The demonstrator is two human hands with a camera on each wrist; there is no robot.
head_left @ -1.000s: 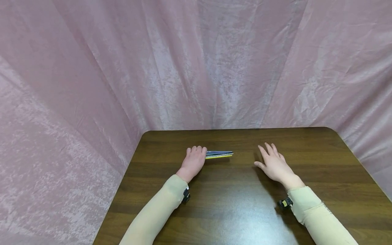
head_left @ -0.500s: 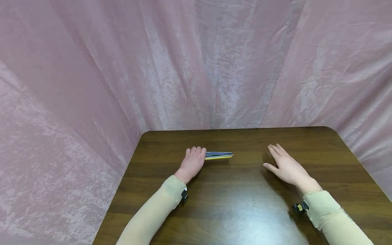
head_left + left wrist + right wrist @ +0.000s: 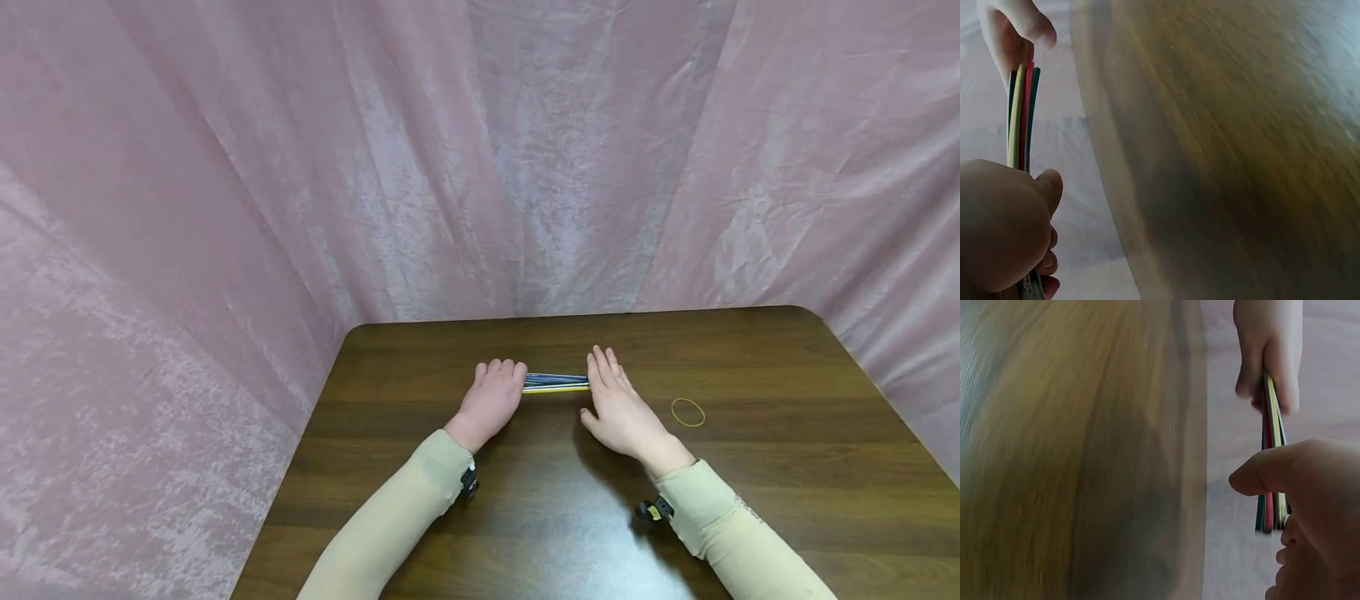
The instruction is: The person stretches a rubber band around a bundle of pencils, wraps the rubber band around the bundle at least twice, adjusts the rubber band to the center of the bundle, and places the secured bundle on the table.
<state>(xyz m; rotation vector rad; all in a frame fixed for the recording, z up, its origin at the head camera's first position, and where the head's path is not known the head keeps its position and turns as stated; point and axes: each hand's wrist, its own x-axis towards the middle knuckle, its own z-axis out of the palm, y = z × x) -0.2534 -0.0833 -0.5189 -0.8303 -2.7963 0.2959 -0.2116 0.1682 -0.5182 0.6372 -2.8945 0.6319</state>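
A bundle of thin coloured sticks [image 3: 557, 383], with blue, white and yellow ones showing, stretches between the two hands. My left hand [image 3: 491, 400] grips its left part with curled fingers. Against the bundle's right end my right hand [image 3: 618, 417] is held with its fingers straight. In the left wrist view green, yellow and red sticks [image 3: 1021, 119] stick out past the left thumb. The right thumb lies across the sticks [image 3: 1269, 512] in the right wrist view. A thin yellow rubber band [image 3: 687, 412] lies on the table, right of the right hand.
The brown wooden table [image 3: 555, 508] has rounded far corners. Its far edge runs just beyond the hands. A pink velvet curtain [image 3: 480, 167] hangs behind it and along the left side.
My right hand has swung left to the end of the sticks, after first drawing back right. The rubber band now shows where that hand was. The left hand and the sticks have shifted slightly right.
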